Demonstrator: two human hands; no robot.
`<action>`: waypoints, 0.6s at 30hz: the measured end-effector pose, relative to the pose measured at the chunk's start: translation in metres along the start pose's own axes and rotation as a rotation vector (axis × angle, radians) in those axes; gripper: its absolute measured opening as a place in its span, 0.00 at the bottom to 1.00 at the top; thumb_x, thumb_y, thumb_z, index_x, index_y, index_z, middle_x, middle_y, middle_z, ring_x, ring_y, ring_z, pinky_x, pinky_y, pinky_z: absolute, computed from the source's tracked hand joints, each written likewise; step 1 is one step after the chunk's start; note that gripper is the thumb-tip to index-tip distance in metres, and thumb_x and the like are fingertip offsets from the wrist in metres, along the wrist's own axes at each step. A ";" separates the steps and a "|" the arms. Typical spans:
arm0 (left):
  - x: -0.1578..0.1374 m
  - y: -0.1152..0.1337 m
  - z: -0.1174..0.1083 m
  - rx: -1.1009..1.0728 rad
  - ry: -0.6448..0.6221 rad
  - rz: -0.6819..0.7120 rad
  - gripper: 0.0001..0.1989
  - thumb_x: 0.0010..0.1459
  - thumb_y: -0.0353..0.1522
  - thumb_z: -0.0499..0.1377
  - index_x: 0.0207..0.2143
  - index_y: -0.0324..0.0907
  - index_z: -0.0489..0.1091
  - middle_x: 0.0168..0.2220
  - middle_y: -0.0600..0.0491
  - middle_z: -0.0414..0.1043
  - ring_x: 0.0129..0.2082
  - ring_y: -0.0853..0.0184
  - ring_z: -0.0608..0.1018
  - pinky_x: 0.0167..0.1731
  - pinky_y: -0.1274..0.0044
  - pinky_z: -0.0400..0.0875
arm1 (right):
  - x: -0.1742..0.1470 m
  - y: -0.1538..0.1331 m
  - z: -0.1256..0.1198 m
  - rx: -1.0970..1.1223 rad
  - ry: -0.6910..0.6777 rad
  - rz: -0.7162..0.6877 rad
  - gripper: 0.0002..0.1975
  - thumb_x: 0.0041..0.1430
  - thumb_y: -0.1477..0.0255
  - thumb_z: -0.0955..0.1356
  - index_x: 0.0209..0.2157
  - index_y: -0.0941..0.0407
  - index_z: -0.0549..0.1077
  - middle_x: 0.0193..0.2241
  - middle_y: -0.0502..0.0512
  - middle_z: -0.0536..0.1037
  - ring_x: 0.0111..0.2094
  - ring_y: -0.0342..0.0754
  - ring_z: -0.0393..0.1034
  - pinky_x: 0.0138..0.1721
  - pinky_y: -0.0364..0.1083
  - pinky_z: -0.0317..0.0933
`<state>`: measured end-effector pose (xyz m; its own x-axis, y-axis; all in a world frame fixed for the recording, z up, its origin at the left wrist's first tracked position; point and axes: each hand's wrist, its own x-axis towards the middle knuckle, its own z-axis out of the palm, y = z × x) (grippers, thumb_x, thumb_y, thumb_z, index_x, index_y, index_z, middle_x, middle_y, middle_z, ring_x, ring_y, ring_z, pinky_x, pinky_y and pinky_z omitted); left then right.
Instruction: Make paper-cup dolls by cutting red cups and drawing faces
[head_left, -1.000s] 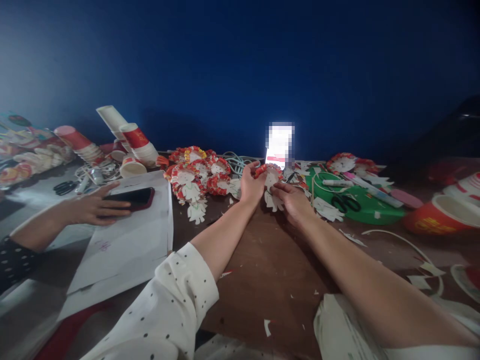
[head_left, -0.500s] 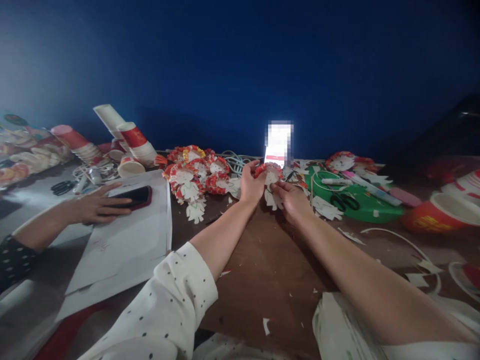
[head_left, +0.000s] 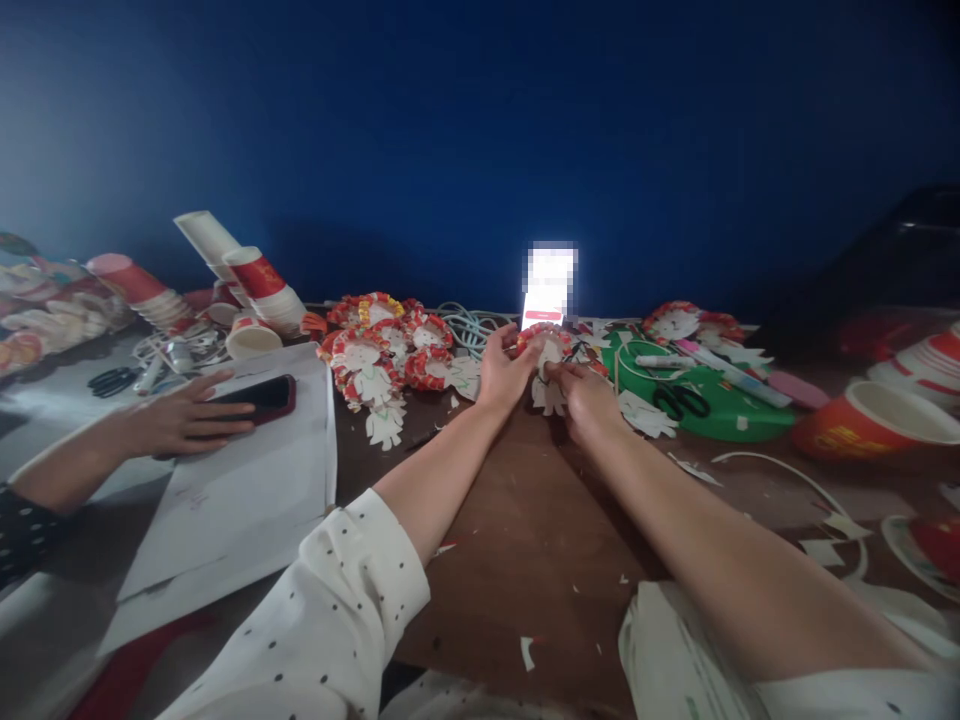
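Observation:
Between my hands is a paper cutout figure (head_left: 549, 392) with a white body and a red fringed rim round its head. My left hand (head_left: 507, 370) grips its upper left side, thumb across the head. My right hand (head_left: 589, 400) pinches the body at its right edge. Behind it a lit phone (head_left: 550, 285) stands upright, its screen partly blurred. To the left lies a pile of similar red-and-white paper figures (head_left: 386, 350), several of them overlapping. More such figures (head_left: 671, 322) lie at the back right.
At left a co-worker's hand (head_left: 187, 415) rests on a dark phone (head_left: 266, 400) over white paper sheets (head_left: 247, 500). Stacked paper cups (head_left: 262, 285) lean behind. Right are green card (head_left: 742, 415), scissors (head_left: 681, 402) and a red paper cup (head_left: 862, 420). Paper scraps (head_left: 527, 653) dot the brown table (head_left: 510, 560).
The whole view has shifted slightly, so most things sit a little further left. Both my hands keep hold of the paper figure in nearly the same pose.

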<state>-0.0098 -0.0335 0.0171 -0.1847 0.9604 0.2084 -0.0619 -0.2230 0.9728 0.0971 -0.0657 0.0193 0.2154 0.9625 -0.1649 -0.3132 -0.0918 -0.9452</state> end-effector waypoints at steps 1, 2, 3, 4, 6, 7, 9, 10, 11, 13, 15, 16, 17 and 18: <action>0.000 -0.001 0.000 -0.006 -0.021 -0.022 0.26 0.51 0.37 0.63 0.51 0.39 0.64 0.47 0.44 0.71 0.42 0.66 0.75 0.40 0.76 0.70 | 0.001 -0.001 -0.001 0.005 0.027 -0.006 0.10 0.39 0.67 0.73 0.26 0.53 0.73 0.21 0.48 0.76 0.23 0.46 0.70 0.27 0.45 0.63; -0.001 -0.001 0.001 0.000 -0.049 -0.042 0.25 0.50 0.39 0.63 0.49 0.38 0.66 0.45 0.45 0.72 0.41 0.66 0.76 0.39 0.76 0.70 | 0.001 -0.003 -0.002 0.008 0.047 -0.011 0.10 0.39 0.67 0.73 0.26 0.53 0.73 0.21 0.48 0.76 0.24 0.47 0.71 0.27 0.45 0.63; -0.002 -0.001 0.001 0.012 -0.089 -0.060 0.22 0.50 0.40 0.63 0.46 0.38 0.68 0.41 0.46 0.74 0.38 0.67 0.76 0.38 0.77 0.70 | 0.001 -0.004 -0.003 0.004 0.062 -0.017 0.09 0.39 0.67 0.73 0.26 0.53 0.74 0.21 0.48 0.76 0.24 0.47 0.71 0.28 0.45 0.63; -0.002 -0.001 0.001 0.024 -0.135 -0.077 0.20 0.50 0.40 0.63 0.42 0.37 0.70 0.38 0.47 0.75 0.35 0.67 0.76 0.36 0.77 0.70 | 0.000 -0.006 -0.004 -0.004 0.073 -0.023 0.09 0.39 0.67 0.73 0.26 0.52 0.74 0.21 0.47 0.76 0.24 0.47 0.71 0.28 0.45 0.64; -0.004 0.000 0.002 0.050 -0.221 -0.103 0.15 0.50 0.40 0.62 0.35 0.37 0.72 0.32 0.50 0.75 0.30 0.69 0.75 0.32 0.78 0.68 | -0.001 -0.008 -0.004 -0.015 0.086 -0.041 0.09 0.39 0.67 0.73 0.26 0.52 0.74 0.22 0.47 0.76 0.24 0.46 0.71 0.29 0.45 0.64; -0.005 0.001 0.002 0.058 -0.242 -0.111 0.13 0.49 0.39 0.62 0.33 0.38 0.72 0.30 0.52 0.75 0.28 0.70 0.74 0.31 0.78 0.68 | -0.002 -0.009 -0.004 -0.016 0.086 -0.053 0.09 0.39 0.67 0.73 0.26 0.53 0.74 0.22 0.47 0.76 0.24 0.46 0.70 0.29 0.45 0.64; -0.005 0.002 0.003 0.061 -0.246 -0.127 0.12 0.48 0.38 0.62 0.32 0.38 0.73 0.28 0.53 0.74 0.26 0.70 0.73 0.29 0.79 0.66 | -0.002 -0.009 -0.004 -0.021 0.088 -0.081 0.09 0.39 0.67 0.73 0.25 0.53 0.74 0.22 0.47 0.76 0.25 0.45 0.70 0.29 0.44 0.63; -0.005 0.002 0.003 0.064 -0.239 -0.136 0.12 0.48 0.38 0.62 0.31 0.38 0.73 0.27 0.53 0.74 0.26 0.71 0.72 0.29 0.79 0.66 | -0.002 -0.008 -0.005 -0.026 0.091 -0.092 0.09 0.39 0.67 0.73 0.25 0.54 0.74 0.22 0.47 0.76 0.25 0.45 0.70 0.29 0.44 0.63; -0.005 0.002 0.002 0.069 -0.237 -0.146 0.12 0.47 0.39 0.62 0.30 0.38 0.73 0.26 0.53 0.74 0.25 0.71 0.72 0.28 0.79 0.65 | -0.001 -0.007 -0.005 -0.037 0.096 -0.102 0.09 0.39 0.66 0.73 0.25 0.54 0.74 0.22 0.47 0.77 0.25 0.45 0.70 0.29 0.44 0.63; -0.004 0.002 0.001 0.089 -0.236 -0.160 0.13 0.46 0.40 0.63 0.29 0.38 0.73 0.25 0.54 0.73 0.24 0.70 0.71 0.27 0.79 0.64 | 0.000 -0.004 -0.006 -0.069 0.113 -0.124 0.10 0.39 0.64 0.73 0.25 0.54 0.75 0.22 0.47 0.76 0.25 0.45 0.70 0.29 0.44 0.63; -0.003 0.001 0.000 0.114 -0.229 -0.162 0.14 0.46 0.41 0.63 0.28 0.38 0.73 0.24 0.53 0.73 0.24 0.70 0.71 0.26 0.79 0.64 | 0.002 -0.002 -0.006 -0.084 0.127 -0.141 0.11 0.39 0.63 0.73 0.26 0.54 0.76 0.22 0.47 0.76 0.25 0.45 0.70 0.30 0.44 0.63; -0.003 0.000 0.000 0.119 -0.223 -0.161 0.14 0.45 0.41 0.64 0.28 0.38 0.74 0.23 0.53 0.73 0.24 0.69 0.72 0.27 0.78 0.64 | 0.002 -0.001 -0.006 -0.079 0.130 -0.146 0.11 0.39 0.63 0.73 0.26 0.54 0.76 0.22 0.47 0.77 0.25 0.46 0.70 0.30 0.44 0.63; -0.003 0.000 0.000 0.116 -0.216 -0.160 0.14 0.45 0.41 0.64 0.27 0.37 0.74 0.23 0.52 0.73 0.25 0.68 0.72 0.27 0.78 0.64 | 0.002 -0.001 -0.005 -0.068 0.127 -0.148 0.12 0.38 0.63 0.73 0.26 0.54 0.76 0.22 0.47 0.77 0.26 0.46 0.70 0.31 0.44 0.63; -0.002 -0.001 0.000 0.108 -0.208 -0.160 0.14 0.45 0.40 0.64 0.27 0.37 0.74 0.22 0.52 0.72 0.25 0.68 0.72 0.28 0.78 0.65 | 0.002 -0.001 -0.005 -0.048 0.122 -0.145 0.12 0.38 0.63 0.74 0.26 0.54 0.76 0.22 0.47 0.77 0.26 0.46 0.71 0.31 0.45 0.63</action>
<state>-0.0097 -0.0357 0.0157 0.0249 0.9981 0.0562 0.0331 -0.0570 0.9978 0.1021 -0.0650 0.0189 0.3669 0.9286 -0.0557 -0.2264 0.0310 -0.9735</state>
